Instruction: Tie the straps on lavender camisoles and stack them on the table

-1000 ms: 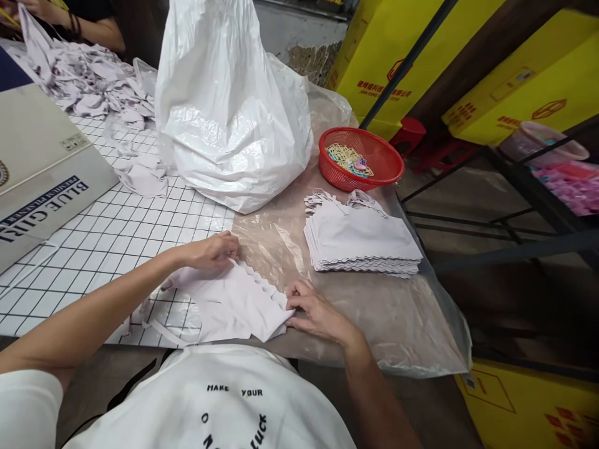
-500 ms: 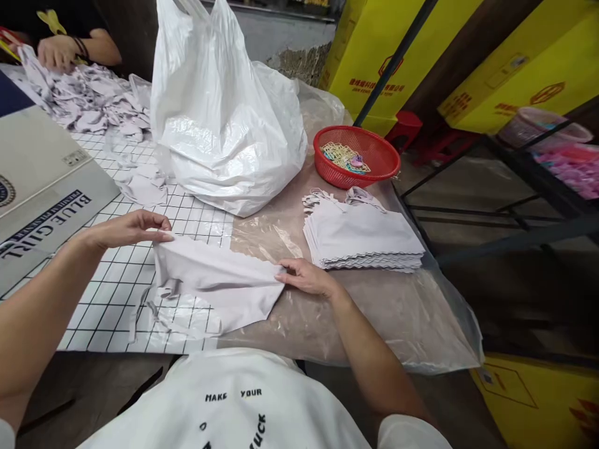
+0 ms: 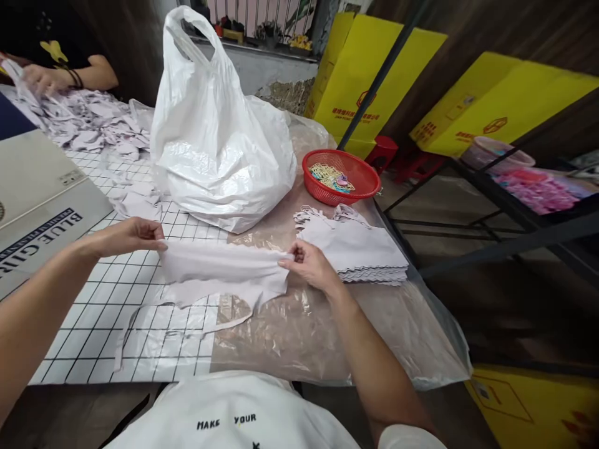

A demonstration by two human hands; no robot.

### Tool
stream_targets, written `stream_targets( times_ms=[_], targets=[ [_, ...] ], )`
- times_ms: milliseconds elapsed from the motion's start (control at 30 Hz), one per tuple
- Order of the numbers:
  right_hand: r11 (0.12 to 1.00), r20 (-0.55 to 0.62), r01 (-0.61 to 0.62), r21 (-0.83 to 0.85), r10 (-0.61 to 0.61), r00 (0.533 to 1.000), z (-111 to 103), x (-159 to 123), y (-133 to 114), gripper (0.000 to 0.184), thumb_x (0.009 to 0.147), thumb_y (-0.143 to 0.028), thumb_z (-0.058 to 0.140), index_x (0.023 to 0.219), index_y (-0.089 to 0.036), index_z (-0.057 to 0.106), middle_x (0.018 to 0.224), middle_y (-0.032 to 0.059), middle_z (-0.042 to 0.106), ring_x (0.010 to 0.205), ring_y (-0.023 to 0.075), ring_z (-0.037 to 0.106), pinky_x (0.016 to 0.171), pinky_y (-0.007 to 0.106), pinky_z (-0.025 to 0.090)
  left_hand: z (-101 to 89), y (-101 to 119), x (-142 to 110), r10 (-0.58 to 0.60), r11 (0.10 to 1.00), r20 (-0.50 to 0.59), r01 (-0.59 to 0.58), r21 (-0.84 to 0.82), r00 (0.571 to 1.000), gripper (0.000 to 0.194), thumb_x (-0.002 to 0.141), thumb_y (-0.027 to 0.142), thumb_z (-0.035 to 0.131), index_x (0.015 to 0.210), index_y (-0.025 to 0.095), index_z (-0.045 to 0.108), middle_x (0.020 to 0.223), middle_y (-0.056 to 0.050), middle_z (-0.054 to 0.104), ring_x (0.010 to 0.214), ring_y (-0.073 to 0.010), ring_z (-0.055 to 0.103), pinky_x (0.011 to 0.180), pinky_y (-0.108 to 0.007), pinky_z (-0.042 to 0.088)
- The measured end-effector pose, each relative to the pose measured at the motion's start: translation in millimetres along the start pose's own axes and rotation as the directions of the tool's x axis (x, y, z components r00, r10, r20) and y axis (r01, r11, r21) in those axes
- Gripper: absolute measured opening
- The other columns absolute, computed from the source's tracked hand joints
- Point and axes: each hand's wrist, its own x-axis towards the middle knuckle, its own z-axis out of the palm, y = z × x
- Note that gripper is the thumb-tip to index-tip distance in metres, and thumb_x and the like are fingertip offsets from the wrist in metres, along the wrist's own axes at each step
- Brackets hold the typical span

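Note:
A pale lilac fabric piece with thin straps (image 3: 219, 265) is stretched between my two hands over the table. My left hand (image 3: 135, 238) pinches its upper left corner; my right hand (image 3: 311, 265) pinches the upper right corner. The straps trail down onto the grid-patterned cover. Just beyond my right hand lies a neat stack of matching fabric pieces (image 3: 355, 243), their wavy edges facing me. A few loose pieces (image 3: 138, 198) lie past my left hand.
A white plastic bag (image 3: 219, 156) stands at the back, beside a red basket (image 3: 341, 178) holding small items. A cardboard box (image 3: 47, 193) is at left. A co-worker's hand (image 3: 47, 80) handles a fabric heap (image 3: 93, 121). A dark metal rack (image 3: 505, 243) borders the right side.
The fabric piece has been pulled flatter and straighter between my hands, and its lower edge has lifted, with a strap now hanging in a loop. The camera view has tilted up slightly.

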Motion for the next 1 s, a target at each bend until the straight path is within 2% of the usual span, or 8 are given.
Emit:
stream_targets(
  times_ms=[67, 167, 467, 600, 700, 767, 900, 1000],
  targets=[
    [0.999, -0.025, 0.036, 0.031, -0.036, 0.999, -10.5, -1.5, -24.2, 0.037, 0.065, -0.04, 0.076, 0.091, -0.019, 0.06, 0.075, -0.0037, 0.055, 0.066, 0.0118, 0.05, 0.062, 0.024, 0.042, -11.9, 7.5, -2.4, 0.042, 0.996, 0.116, -0.032, -0.089, 0.992, 0.034, 0.064, 0.049, 0.076, 0.074, 0.019, 0.064, 0.068, 0.001, 0.064, 0.064, -0.0128, 0.054, 0.06, -0.023, 0.044],
    [0.992, 0.04, 0.12, -0.039, -0.119, 0.992, -26.0, -6.1, -58.8, 0.035, 0.072, -0.042, 0.073, 0.095, -0.018, 0.066, 0.08, 0.0002, 0.061, 0.072, 0.0143, 0.055, 0.065, 0.026, 0.045, -31.2, 20.5, -8.8, 0.054, 0.997, 0.086, -0.049, -0.056, 0.995, 0.033, 0.068, 0.042, 0.074, 0.09, 0.019, 0.068, 0.078, -0.001, 0.066, 0.071, -0.0137, 0.056, 0.063, -0.023, 0.043],
    [0.866, 0.032, 0.357, -0.352, -0.37, 0.929, -57.1, -21.6, -115.4, 0.035, 0.08, -0.054, 0.069, 0.074, -0.02, 0.063, 0.078, 0.0034, 0.063, 0.073, 0.0169, 0.057, 0.063, 0.026, 0.045, -58.4, 42.7, -45.1, 0.246, 0.967, 0.037, -0.242, -0.079, 0.969, 0.029, 0.073, 0.045, 0.072, 0.074, 0.019, 0.058, 0.07, 0.0, 0.055, 0.062, -0.0115, 0.049, 0.059, -0.024, 0.039],
    [0.885, 0.277, 0.384, -0.262, -0.313, 0.909, -20.9, -44.0, -137.9, 0.025, 0.087, -0.041, 0.065, 0.074, -0.019, 0.06, 0.068, -0.0005, 0.058, 0.062, 0.0127, 0.052, 0.057, 0.023, 0.042, -73.9, 53.5, -49.8, 0.091, 0.994, -0.111, -0.084, 0.067, 0.99, 0.024, 0.076, 0.037, 0.07, 0.071, 0.02, 0.054, 0.06, 0.003, 0.051, 0.056, -0.0117, 0.05, 0.053, -0.024, 0.036],
    [0.909, 0.514, 0.411, -0.071, -0.32, 0.796, 41.7, -53.0, -142.6, 0.017, 0.088, -0.028, 0.063, 0.075, -0.018, 0.059, 0.069, -0.0019, 0.058, 0.063, 0.0109, 0.052, 0.059, 0.022, 0.043, -72.1, 76.7, -32.7, 0.026, 0.99, -0.246, 0.009, 0.14, 0.969, 0.016, 0.08, 0.029, 0.066, 0.074, 0.019, 0.053, 0.063, 0.0, 0.059, 0.061, -0.0142, 0.06, 0.055, -0.023, 0.039],
    [0.923, 0.576, 0.383, 0.028, -0.328, 0.749, 88.7, -52.7, -136.1, 0.015, 0.085, -0.024, 0.066, 0.074, -0.018, 0.058, 0.07, -0.003, 0.058, 0.062, 0.0094, 0.052, 0.057, 0.02, 0.042, -50.7, 101.0, -11.9, 0.1, 0.973, -0.281, -0.035, 0.227, 0.955, 0.01, 0.08, 0.024, 0.064, 0.077, 0.018, 0.055, 0.069, -0.002, 0.064, 0.066, -0.0153, 0.064, 0.057, -0.023, 0.041],
    [0.944, 0.505, 0.329, 0.016, -0.291, 0.812, 153.4, -53.8, -106.2, 0.012, 0.08, -0.016, 0.07, 0.073, -0.017, 0.059, 0.075, -0.001, 0.06, 0.068, 0.0106, 0.055, 0.064, 0.021, 0.044, 45.4, 149.5, 29.3, 0.457, 0.846, -0.107, -0.394, 0.36, 0.883, 0.003, 0.079, 0.013, 0.06, 0.081, 0.014, 0.061, 0.079, -0.005, 0.067, 0.073, -0.0156, 0.064, 0.062, -0.024, 0.043],
    [0.966, 0.57, 0.251, -0.061, -0.173, 0.804, 154.1, -65.0, -78.9, 0.008, 0.079, -0.017, 0.07, 0.074, -0.017, 0.064, 0.076, 0.0001, 0.064, 0.066, 0.0114, 0.056, 0.065, 0.023, 0.044, 122.7, 160.1, 35.3, 0.676, 0.663, 0.257, -0.722, 0.195, 0.69, 0.011, 0.077, 0.009, 0.062, 0.087, 0.015, 0.064, 0.091, -0.007, 0.069, 0.075, -0.0153, 0.065, 0.067, -0.024, 0.047]
  ],
)
